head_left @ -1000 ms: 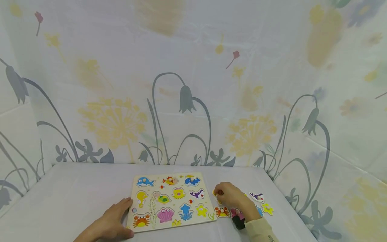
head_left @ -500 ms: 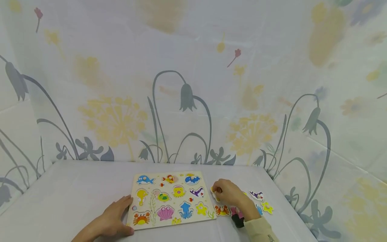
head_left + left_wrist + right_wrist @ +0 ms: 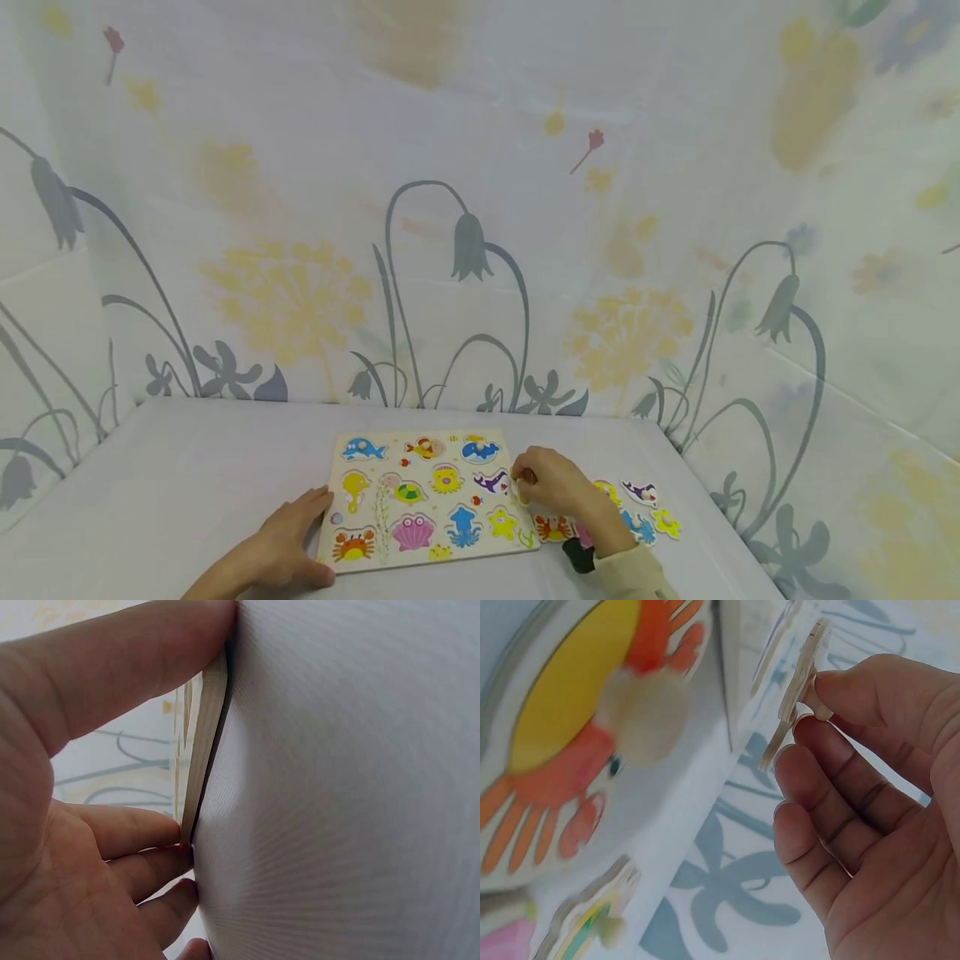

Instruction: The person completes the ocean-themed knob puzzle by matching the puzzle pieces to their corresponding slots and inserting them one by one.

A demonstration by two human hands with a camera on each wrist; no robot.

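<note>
A wooden sea-animal puzzle board [image 3: 390, 465] lies flat on the table. My left hand [image 3: 281, 542] rests against its left side, fingers extended along the edge and thumb at the near corner; the left wrist view shows the board's edge [image 3: 204, 750] between thumb and fingers. Just off the board's right side, my right hand [image 3: 558, 483] pinches a puzzle piece by its knob. Seen nearly edge-on in the right wrist view, this wooden piece [image 3: 799, 682] is held up on end, its picture mostly hidden. Below that hand lies a crab piece [image 3: 553, 528].
Right of the board lie more loose pieces: a purple shark [image 3: 640, 492], a blue squid [image 3: 639, 527], a yellow star [image 3: 665, 522] and a yellow piece [image 3: 606, 490]. A pink one [image 3: 583, 533] is partly hidden by the right wrist. A flower-printed curtain [image 3: 465, 333] stands behind the table.
My right hand has shifted left with the pinched piece, up to the board's right edge, uncovering more of the loose pieces behind it. My left hand stays at the board's left edge.
</note>
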